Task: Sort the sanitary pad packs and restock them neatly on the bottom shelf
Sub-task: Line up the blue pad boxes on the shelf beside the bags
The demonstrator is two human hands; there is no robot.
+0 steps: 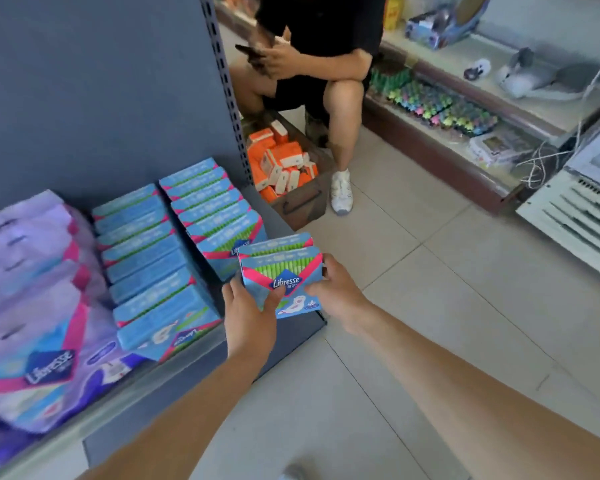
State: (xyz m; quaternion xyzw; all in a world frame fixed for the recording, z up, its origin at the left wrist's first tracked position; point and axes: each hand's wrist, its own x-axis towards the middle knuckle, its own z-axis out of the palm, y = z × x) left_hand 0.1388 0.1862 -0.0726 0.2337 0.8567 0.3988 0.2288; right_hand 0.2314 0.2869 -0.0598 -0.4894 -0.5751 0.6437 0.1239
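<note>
My left hand and right hand grip two blue packs upright (labels forward), evidently to front the nearest row on the shelf.

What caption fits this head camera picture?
Left hand and right hand hold blue pad packs at the bottom shelf edge.

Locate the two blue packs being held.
Head view, centre: the blue packs are gripped between left hand and right hand, over the right front corner of the shelf, beside the right-hand blue row.
</note>
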